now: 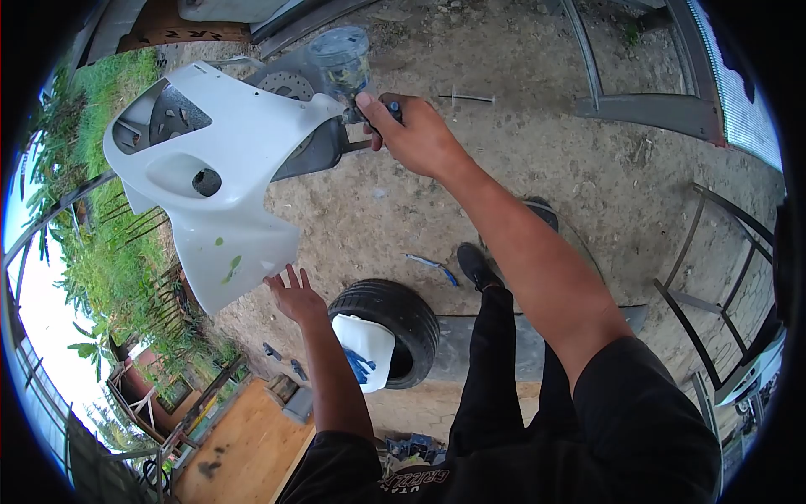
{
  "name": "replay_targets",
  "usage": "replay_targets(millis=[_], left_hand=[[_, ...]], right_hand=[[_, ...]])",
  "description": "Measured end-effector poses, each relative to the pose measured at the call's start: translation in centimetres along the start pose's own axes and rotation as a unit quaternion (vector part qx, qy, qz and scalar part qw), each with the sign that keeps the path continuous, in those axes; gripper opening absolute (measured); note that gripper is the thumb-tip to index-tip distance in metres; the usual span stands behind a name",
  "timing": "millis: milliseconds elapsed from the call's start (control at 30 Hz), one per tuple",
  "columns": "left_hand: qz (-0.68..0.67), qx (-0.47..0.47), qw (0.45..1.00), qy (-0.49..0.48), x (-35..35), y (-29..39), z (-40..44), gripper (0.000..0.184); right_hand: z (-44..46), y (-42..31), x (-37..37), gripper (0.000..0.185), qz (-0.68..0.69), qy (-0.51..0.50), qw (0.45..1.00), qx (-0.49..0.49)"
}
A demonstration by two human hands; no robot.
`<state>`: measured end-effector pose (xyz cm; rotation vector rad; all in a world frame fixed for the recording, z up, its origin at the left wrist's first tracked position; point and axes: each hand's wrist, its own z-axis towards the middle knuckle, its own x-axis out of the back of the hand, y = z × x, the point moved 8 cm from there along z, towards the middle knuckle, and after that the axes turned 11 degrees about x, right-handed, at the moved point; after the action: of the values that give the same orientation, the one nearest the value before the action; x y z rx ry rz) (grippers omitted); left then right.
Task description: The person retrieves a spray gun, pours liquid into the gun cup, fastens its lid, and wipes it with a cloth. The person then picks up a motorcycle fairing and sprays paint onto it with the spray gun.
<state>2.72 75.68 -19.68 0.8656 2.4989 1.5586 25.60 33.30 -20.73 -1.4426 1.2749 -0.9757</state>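
Observation:
My right hand is wrapped round the handle of a spray gun, whose cloudy, stained cup sits on top. The gun is beside the narrow upper right part of a large white panel. This panel has a big opening, a round hole and green marks near its lower end. My left hand has its fingers spread at the panel's lower right edge, with fingertips at or very near the edge; contact is hard to tell.
A black tire lies on the ground with a white piece on it. A blue-handled tool lies near my shoe. Metal frames stand at the right. A wooden board is at the lower left.

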Motion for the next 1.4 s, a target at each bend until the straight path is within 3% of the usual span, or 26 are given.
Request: replay_targets(millis=[500,600,800,1100,1300,1400], left_hand=[[-0.001,0.014,0.999,-0.030,0.2,-0.3,0.2,0.089],[-0.007,0.017,0.999,-0.032,0.3,-0.4,0.1,0.089],[-0.013,0.025,0.999,-0.038,0.6,-0.6,-0.2,0.089],[-0.036,0.038,0.998,-0.041,1.1,-1.7,-1.4,0.088],[-0.014,0.030,0.997,-0.072,1.0,-2.2,-3.3,0.084],[0.073,-0.013,0.993,-0.091,1.2,-3.2,-3.2,0.082]], right_hand=[[0.2,1.5,0.3,0.080,-0.073,0.040,0.996,-0.016],[-0.7,-0.4,0.0,0.080,-0.036,0.010,0.999,-0.008],[-1.5,-1.3,0.8,0.077,-0.020,0.092,0.995,0.026],[-5.7,-3.2,1.2,0.066,0.058,0.121,0.988,0.075],[-7.9,-5.6,-0.2,0.052,0.059,0.090,0.986,0.124],[-9.6,-4.9,-0.9,0.050,0.044,0.047,0.993,0.095]])
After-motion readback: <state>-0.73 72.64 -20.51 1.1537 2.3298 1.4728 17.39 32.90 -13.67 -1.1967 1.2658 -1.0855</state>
